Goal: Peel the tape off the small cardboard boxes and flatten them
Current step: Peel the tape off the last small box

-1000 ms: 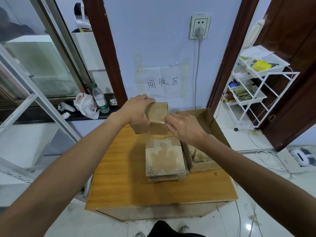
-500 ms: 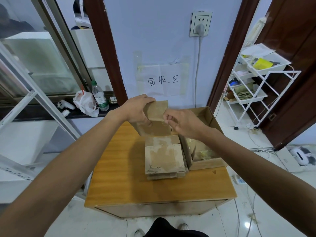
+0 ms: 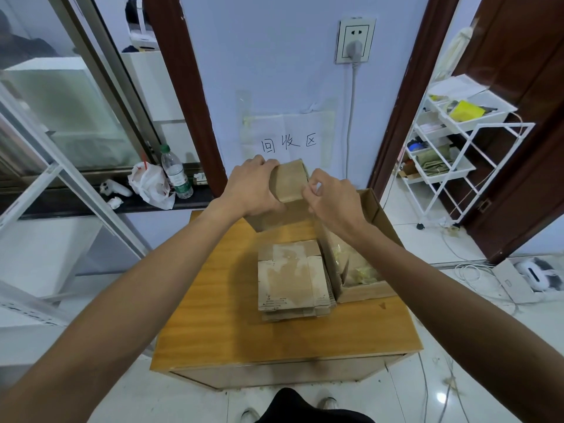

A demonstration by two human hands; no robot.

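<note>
Your left hand (image 3: 253, 190) holds the small cardboard box (image 3: 288, 184) in the air beyond the stack of flattened boxes (image 3: 290, 279), its grip curled round the box's left side. Your right hand (image 3: 332, 199) meets the box's right edge, grip narrowed to a fingertip pinch there; whether tape sits in that pinch is unclear. An open carton (image 3: 374, 209) stands against the stack's right side. The stack lies on the tabletop (image 3: 213, 315).
</note>
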